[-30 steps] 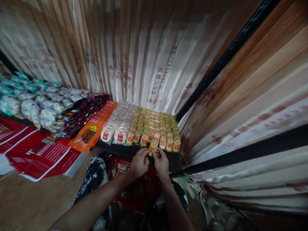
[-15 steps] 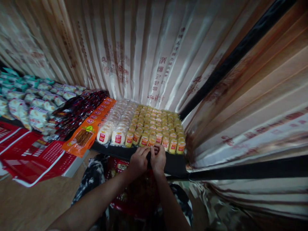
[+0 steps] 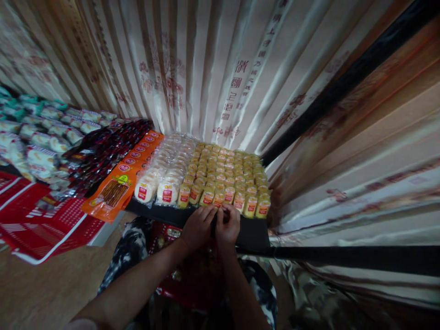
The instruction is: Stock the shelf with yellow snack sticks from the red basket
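Small yellow wrapped snack cakes (image 3: 249, 206) with red labels stand in tight rows on a black shelf (image 3: 161, 213). At the front row, my left hand (image 3: 198, 225) and my right hand (image 3: 228, 225) meet with closed fingertips at the lower edge of one yellow snack cake (image 3: 218, 198). Both hands appear to pinch its wrapper, though the fingers partly cover it. Left of these rows are clear-wrapped round white snacks (image 3: 168, 193) with red labels.
An orange snack pack (image 3: 113, 195), dark red packets (image 3: 99, 153) and white packets (image 3: 43, 160) continue leftward. Below them is a red basket (image 3: 68, 224). Another red basket (image 3: 182, 293) sits between my knees. Pleated curtain (image 3: 206, 68) backs the shelf; a black pole (image 3: 319, 101) slants at right.
The view has shifted slightly, with the shelf's left part a little higher and further left. My hands stay together at the same front-row snack cake.
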A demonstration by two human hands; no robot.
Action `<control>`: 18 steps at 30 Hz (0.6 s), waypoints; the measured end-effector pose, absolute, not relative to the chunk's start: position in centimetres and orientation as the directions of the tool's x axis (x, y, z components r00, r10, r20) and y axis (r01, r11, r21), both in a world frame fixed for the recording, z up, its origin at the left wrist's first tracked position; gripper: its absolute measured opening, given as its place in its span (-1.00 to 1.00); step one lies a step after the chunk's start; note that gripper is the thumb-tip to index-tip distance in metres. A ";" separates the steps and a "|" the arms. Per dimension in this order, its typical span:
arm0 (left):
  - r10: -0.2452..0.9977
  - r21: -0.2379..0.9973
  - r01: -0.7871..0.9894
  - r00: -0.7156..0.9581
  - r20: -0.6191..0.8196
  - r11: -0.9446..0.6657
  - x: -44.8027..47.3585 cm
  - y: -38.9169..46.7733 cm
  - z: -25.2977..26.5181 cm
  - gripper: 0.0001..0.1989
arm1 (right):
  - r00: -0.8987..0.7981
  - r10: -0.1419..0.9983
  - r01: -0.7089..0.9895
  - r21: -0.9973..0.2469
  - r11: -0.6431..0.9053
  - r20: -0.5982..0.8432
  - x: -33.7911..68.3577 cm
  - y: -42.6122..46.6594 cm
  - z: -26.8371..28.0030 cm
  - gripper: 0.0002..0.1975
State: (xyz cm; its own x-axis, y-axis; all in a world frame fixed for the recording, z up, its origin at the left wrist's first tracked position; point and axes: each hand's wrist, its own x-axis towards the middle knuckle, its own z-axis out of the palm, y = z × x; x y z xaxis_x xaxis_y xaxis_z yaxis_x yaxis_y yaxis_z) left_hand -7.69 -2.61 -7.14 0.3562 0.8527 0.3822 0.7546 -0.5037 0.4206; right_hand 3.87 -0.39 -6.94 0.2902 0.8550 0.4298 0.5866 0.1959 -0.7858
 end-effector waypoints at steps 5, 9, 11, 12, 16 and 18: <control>0.856 0.364 0.792 0.356 0.376 -0.489 -7.4 -2.7 -7.7 -0.60 | 0.248 0.846 0.657 -0.724 0.212 0.472 3.5 -0.3 -7.4 -0.67; 0.837 0.390 0.771 0.322 0.443 -0.503 -7.4 -2.6 -7.4 -0.59 | 0.239 0.842 0.667 -0.712 0.219 0.483 3.4 -0.4 -7.2 -0.66; 0.828 0.414 0.758 0.288 0.481 -0.504 -7.6 -3.0 -7.0 -0.60 | 0.229 0.821 0.657 -0.705 0.266 0.524 3.5 -0.6 -6.8 -0.67; 0.828 0.428 0.755 0.267 0.492 -0.497 -7.8 -3.4 -6.8 -0.61 | 0.222 0.810 0.647 -0.704 0.294 0.542 3.6 -0.7 -6.5 -0.67; 0.864 0.469 0.757 0.248 0.439 -0.455 -9.0 -6.9 -6.3 -0.68 | 0.195 0.791 0.615 -0.701 0.362 0.580 3.8 -2.4 -5.9 -0.72; 0.894 0.482 0.758 0.318 0.317 -0.440 -9.6 -9.2 -6.6 -0.73 | 0.155 0.807 0.597 -0.705 0.384 0.571 3.6 -4.1 -6.3 -0.72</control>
